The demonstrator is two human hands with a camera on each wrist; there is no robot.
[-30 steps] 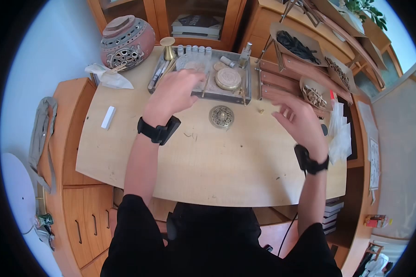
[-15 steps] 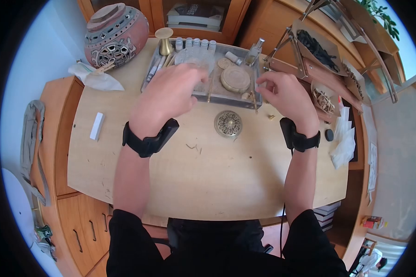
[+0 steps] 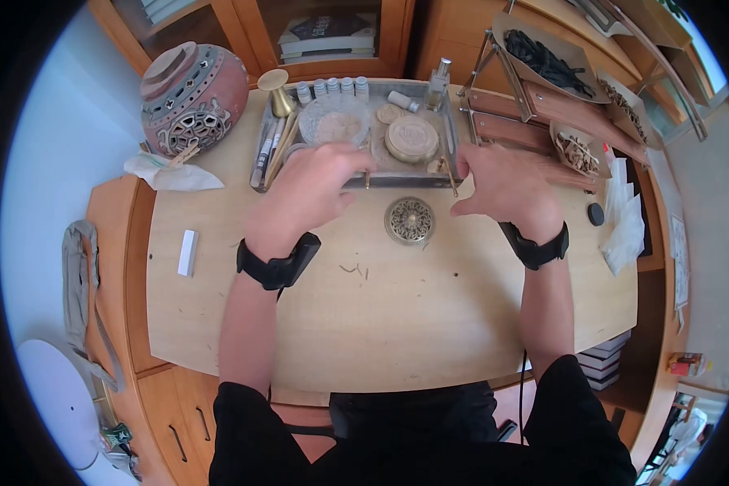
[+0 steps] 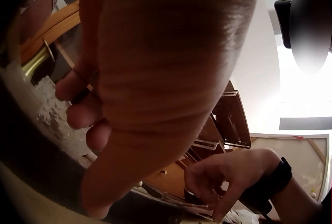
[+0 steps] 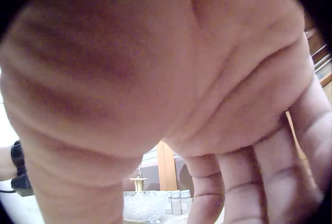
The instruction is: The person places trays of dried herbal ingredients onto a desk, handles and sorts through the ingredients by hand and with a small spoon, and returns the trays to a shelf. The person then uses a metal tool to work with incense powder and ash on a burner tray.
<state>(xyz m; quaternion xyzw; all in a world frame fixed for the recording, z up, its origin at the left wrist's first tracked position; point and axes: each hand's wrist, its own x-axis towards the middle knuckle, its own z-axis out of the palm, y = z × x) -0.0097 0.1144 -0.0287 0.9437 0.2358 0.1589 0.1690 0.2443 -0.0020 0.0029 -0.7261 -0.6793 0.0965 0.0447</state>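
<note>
In the head view my left hand (image 3: 312, 185) hangs over the front left part of a grey tray (image 3: 413, 180), fingers loosely bent, fingertips close to a thin brass stick (image 3: 368, 178) leaning on the tray's front rim. My right hand (image 3: 506, 185) is at the tray's front right corner, thumb and fingers spread apart. A second brass stick (image 3: 450, 176) leans on the rim beside it. In the tray are a glass dish (image 3: 332, 121) of pale powder and a round brass box (image 3: 411, 139). The right wrist view has my right palm (image 5: 171, 84) with nothing in it.
An openwork brass lid (image 3: 410, 221) lies in front of the tray. A brass vase (image 3: 277, 93), small capped jars (image 3: 333, 87) and a glass bottle (image 3: 438, 83) stand at its back. Left are a pierced pot (image 3: 194, 101) and a white block (image 3: 188, 253); right, a wooden rack (image 3: 510, 130).
My right hand has come left to the tray's corner, its fingers spreading. My left hand has drawn back from over the tray toward its front rim. The head view has shifted.
</note>
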